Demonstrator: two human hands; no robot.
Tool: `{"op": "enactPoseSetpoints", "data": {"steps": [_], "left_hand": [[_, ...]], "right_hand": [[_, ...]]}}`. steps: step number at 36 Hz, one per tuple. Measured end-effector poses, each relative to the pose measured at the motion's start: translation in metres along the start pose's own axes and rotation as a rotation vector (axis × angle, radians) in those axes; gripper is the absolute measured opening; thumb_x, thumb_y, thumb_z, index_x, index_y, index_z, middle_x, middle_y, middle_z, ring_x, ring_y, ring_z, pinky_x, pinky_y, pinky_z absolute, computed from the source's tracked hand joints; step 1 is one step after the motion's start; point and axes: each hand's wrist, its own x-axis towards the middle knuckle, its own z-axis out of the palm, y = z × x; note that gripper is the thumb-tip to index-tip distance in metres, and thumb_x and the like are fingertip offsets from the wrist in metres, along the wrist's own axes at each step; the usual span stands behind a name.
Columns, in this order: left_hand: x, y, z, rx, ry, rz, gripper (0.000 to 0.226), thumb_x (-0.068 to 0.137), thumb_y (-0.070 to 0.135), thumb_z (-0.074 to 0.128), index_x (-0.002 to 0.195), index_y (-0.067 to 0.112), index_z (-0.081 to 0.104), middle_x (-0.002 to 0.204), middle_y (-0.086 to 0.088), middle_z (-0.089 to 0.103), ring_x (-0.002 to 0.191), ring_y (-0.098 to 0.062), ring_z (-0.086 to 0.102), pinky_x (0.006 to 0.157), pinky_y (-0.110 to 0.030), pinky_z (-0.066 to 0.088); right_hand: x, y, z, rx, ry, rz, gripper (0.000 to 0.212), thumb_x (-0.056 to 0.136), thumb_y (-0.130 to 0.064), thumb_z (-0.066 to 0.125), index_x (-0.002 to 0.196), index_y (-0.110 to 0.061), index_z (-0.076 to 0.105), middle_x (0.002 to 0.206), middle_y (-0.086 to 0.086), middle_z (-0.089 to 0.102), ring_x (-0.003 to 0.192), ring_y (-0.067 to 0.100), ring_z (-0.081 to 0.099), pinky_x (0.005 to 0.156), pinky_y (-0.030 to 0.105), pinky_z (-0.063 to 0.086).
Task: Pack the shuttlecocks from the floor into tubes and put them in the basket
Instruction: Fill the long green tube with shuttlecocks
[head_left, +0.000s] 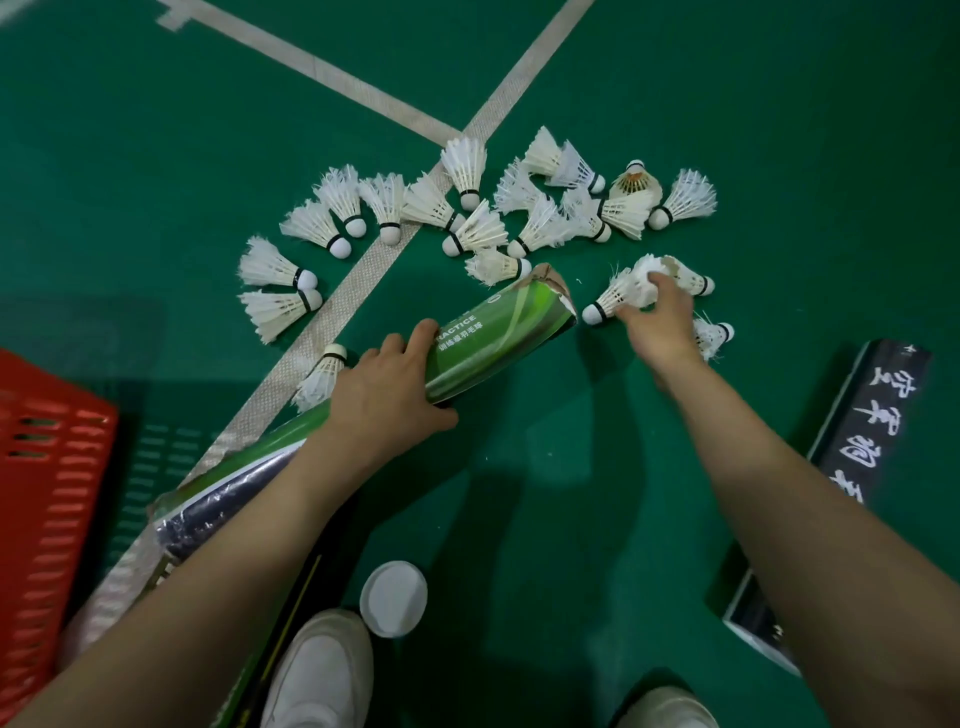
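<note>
Tube (506, 328) in left hand (387, 387) slants up-right, mouth toward shuttlecock (613, 299)

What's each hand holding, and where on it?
Left hand grips the green tube round its body, short of the torn open end. Right hand holds a shuttlecock by its feather skirt, cork end free.

cam: head, wide-angle | from: above | faces: forward-down at green floor (727, 78) | range: near

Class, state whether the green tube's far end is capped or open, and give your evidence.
Open: the green tube has a torn, capless rim; a white cap lies on the floor.
</note>
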Motion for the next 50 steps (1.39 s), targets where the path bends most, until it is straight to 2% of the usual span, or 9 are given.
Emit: {"op": "enactPoseSetpoints", "data": {"steps": [6,18,21,25,30,35,41,45,50], "left_hand": [[0.009,-0.002,0.004,0.06,-0.027,-0.033,0.091,0.068,0.05,0.071,0.14,0.026,0.021,0.117,-0.008,0.049,0.104,-0.031,0.053,0.083,-0.042,0.047],[0.009,-0.01,0.007,0.097,-0.023,-0.042,0.09,0.069,0.05,0.07,0.14,0.026,0.022,0.118,-0.008,0.05,0.105,-0.031,0.053,0.082,-0.04,0.045],[0.005,-0.012,0.006,0.086,-0.021,-0.043,0.089,0.07,0.049,0.07,0.141,0.026,0.021,0.117,-0.008,0.05,0.105,-0.031,0.053,0.08,-0.04,0.045],[-0.002,-0.014,0.005,0.087,-0.028,-0.059,0.09,0.07,0.05,0.07,0.141,0.026,0.02,0.118,-0.008,0.049,0.105,-0.032,0.052,0.079,-0.04,0.044],[-0.014,-0.007,0.007,0.102,-0.045,-0.01,0.09,0.068,0.05,0.07,0.14,0.027,0.021,0.115,-0.006,0.049,0.104,-0.03,0.053,0.076,-0.037,0.041],[-0.024,0.001,0.007,0.093,-0.033,0.005,0.09,0.067,0.05,0.07,0.139,0.027,0.021,0.116,-0.007,0.049,0.104,-0.032,0.053,0.078,-0.039,0.044],[-0.033,0.001,0.003,0.085,-0.024,0.048,0.092,0.067,0.051,0.071,0.14,0.028,0.02,0.116,-0.007,0.05,0.104,-0.031,0.054,0.082,-0.04,0.045],[-0.038,0.002,-0.003,0.06,0.004,0.059,0.092,0.068,0.051,0.07,0.141,0.029,0.019,0.114,-0.006,0.05,0.102,-0.03,0.054,0.082,-0.04,0.045],[-0.043,0.001,-0.006,0.081,0.004,0.07,0.09,0.068,0.05,0.07,0.14,0.028,0.02,0.115,-0.006,0.05,0.102,-0.03,0.053,0.082,-0.039,0.044]], "right_hand": [[0.024,0.001,0.01,-0.123,-0.059,0.039,0.062,0.09,-0.018,0.061,0.143,-0.01,0.032,0.153,0.008,0.016,0.135,0.03,0.031,0.11,0.032,0.028],[0.002,0.02,0.031,-0.217,-0.048,-0.081,0.007,0.091,-0.014,0.059,0.085,-0.014,0.062,0.128,0.011,0.043,0.122,0.028,0.038,0.102,0.031,0.029],[-0.013,0.018,0.034,-0.16,-0.103,-0.134,0.005,0.088,-0.016,0.064,0.083,-0.015,0.062,0.106,0.006,0.053,0.104,0.024,0.052,0.089,0.026,0.038],[-0.034,0.02,0.032,-0.081,-0.116,-0.156,0.011,0.086,-0.021,0.067,0.095,-0.021,0.061,0.106,0.006,0.057,0.101,0.02,0.053,0.095,0.03,0.042],[-0.065,0.012,0.011,-0.022,-0.061,-0.284,0.022,0.088,-0.015,0.065,0.108,-0.022,0.061,0.105,0.007,0.056,0.08,-0.005,0.047,0.068,-0.005,0.033],[-0.09,0.01,-0.011,-0.148,0.058,-0.47,0.011,0.089,-0.01,0.062,0.098,-0.016,0.063,0.096,0.002,0.065,0.086,0.015,0.058,0.073,0.017,0.043],[-0.098,0.012,-0.018,-0.03,0.165,-0.42,0.012,0.09,-0.011,0.06,0.102,-0.012,0.063,0.093,0.0,0.062,0.082,0.011,0.054,0.076,0.023,0.042],[-0.106,0.007,-0.018,-0.013,0.275,-0.484,0.014,0.091,-0.007,0.055,0.104,-0.007,0.061,0.099,0.006,0.061,0.087,0.014,0.054,0.079,0.016,0.039],[-0.115,-0.018,-0.027,0.4,0.368,-0.41,0.013,0.092,-0.011,0.056,0.102,-0.019,0.053,0.09,-0.013,0.054,0.081,-0.003,0.051,0.078,0.012,0.042]]}}
